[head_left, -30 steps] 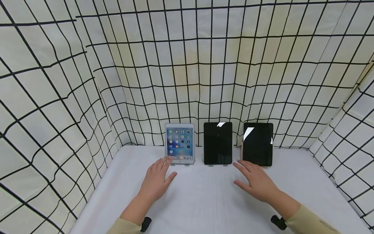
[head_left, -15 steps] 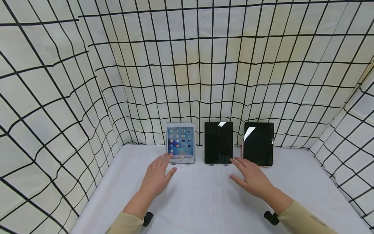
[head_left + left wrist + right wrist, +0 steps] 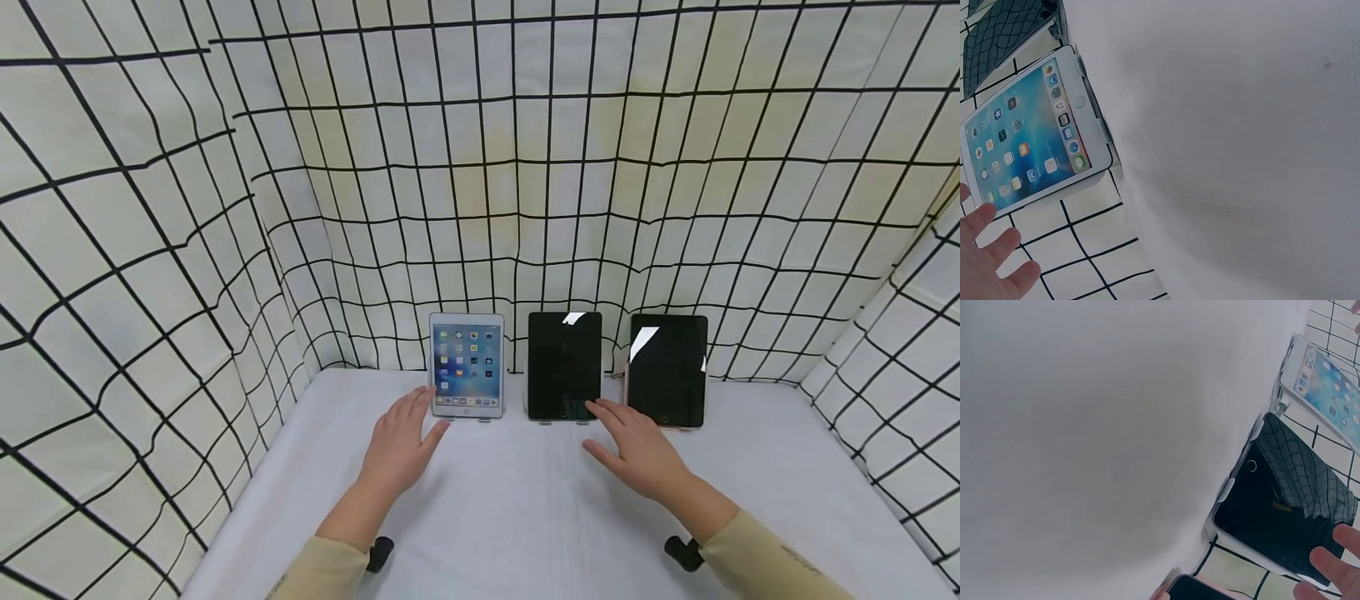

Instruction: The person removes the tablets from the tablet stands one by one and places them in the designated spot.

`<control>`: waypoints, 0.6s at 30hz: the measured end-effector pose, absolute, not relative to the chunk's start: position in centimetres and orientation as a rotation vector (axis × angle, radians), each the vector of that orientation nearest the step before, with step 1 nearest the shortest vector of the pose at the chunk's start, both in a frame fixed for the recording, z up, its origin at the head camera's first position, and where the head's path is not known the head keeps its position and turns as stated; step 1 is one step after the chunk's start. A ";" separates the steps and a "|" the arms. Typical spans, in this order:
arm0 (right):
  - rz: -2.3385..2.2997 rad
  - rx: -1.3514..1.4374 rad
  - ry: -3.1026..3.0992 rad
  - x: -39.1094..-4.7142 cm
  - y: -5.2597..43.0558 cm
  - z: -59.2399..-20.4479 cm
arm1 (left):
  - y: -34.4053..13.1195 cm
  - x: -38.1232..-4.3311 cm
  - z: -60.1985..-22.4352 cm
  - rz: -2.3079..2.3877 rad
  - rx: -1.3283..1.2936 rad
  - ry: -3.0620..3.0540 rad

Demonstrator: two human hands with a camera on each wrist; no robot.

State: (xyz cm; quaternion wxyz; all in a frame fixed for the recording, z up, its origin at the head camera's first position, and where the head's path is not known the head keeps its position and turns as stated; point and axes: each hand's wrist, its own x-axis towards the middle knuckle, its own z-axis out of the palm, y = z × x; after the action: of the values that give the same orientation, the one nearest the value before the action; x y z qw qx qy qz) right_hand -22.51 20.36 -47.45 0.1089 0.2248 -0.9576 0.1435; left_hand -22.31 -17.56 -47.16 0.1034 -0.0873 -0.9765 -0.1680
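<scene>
Three tablets stand upright on small stands in a row. The left one is a white tablet (image 3: 467, 365) with a lit screen of app icons. In the middle is a black tablet (image 3: 565, 367) with a dark screen, and another dark tablet (image 3: 667, 367) stands on the right. My left hand (image 3: 400, 442), fingers spread and fairly straight, hovers in front of the white tablet's lower left corner. My right hand (image 3: 637, 446) has its fingers extended, the fingertips overlapping the middle tablet's lower right corner in the head view. Neither hand holds anything.
A white cloth-covered table (image 3: 510, 517) lies under the arms. White walls with a black grid (image 3: 480, 183) enclose it at the back and sides. Small black devices are on both wrists, at the left wrist (image 3: 380, 554) and right wrist (image 3: 684, 553).
My right hand has drifted left, from in front of the right tablet toward the middle one. My left hand has risen slightly. The view has shifted a little; the tablets stay in place.
</scene>
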 end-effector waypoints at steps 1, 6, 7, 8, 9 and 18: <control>0.427 0.656 -2.822 -22.6 20.3 -47.4 | -17.6 -22.4 -47.1 -0.500 -0.253 -2.881; 0.446 0.646 -2.839 -23.1 19.7 -47.5 | -17.6 -22.7 -47.0 -0.514 -0.226 -2.890; 0.444 0.640 -2.844 -23.2 19.6 -47.6 | -17.6 -22.8 -47.0 -0.514 -0.222 -2.891; 0.440 0.638 -2.847 -23.3 19.6 -47.7 | -17.6 -22.8 -47.0 -0.514 -0.217 -2.892; 0.440 0.633 -2.848 -23.4 19.5 -47.8 | -17.6 -22.9 -47.0 -0.513 -0.213 -2.894; 0.496 0.609 -2.850 -24.0 18.7 -48.0 | -17.8 -23.7 -47.2 -0.554 -0.183 -2.897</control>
State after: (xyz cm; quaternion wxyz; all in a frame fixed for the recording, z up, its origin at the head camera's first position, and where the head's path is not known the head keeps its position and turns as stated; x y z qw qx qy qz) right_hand -24.02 18.68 -48.02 0.0923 0.2051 -0.9599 0.1670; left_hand -23.67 -17.81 -47.23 0.0930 -0.0616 -0.9761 -0.1866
